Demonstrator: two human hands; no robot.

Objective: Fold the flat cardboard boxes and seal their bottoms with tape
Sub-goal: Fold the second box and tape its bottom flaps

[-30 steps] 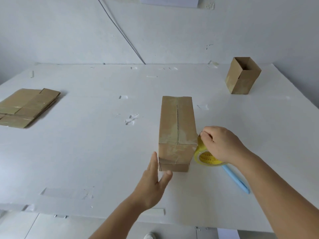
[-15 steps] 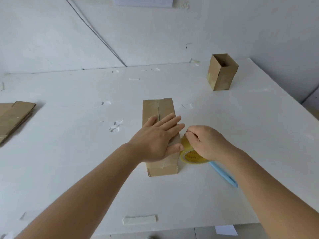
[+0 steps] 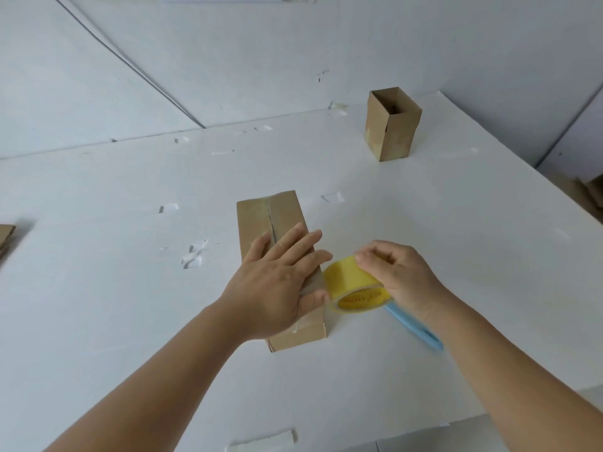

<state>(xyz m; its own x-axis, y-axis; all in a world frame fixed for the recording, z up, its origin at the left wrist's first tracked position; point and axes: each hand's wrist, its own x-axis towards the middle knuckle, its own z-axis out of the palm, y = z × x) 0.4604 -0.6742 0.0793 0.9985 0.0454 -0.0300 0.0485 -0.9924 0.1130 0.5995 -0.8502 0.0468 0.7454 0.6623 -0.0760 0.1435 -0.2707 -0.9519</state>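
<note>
A folded cardboard box [image 3: 272, 212] stands bottom-up in the middle of the white table [image 3: 98, 305], its flap seam running away from me with clear tape over it. My left hand [image 3: 277, 282] lies flat on the box's near part, fingers straight and spread. My right hand [image 3: 396, 274] grips a yellow roll of tape [image 3: 354, 287] just to the right of the box, lifted and tilted, with my left thumb touching the roll's edge.
A second folded box [image 3: 391, 125] stands open-topped at the far right. A blue cutter [image 3: 414, 327] lies under my right wrist. The corner of a flat cardboard stack [image 3: 5, 234] shows at the left edge. Tape scraps [image 3: 194, 254] dot the table; a white strip [image 3: 261, 446] lies near the front edge.
My left hand came from in front of the box onto its top and presses there. My right hand lifted and tilted the tape roll beside the box.
</note>
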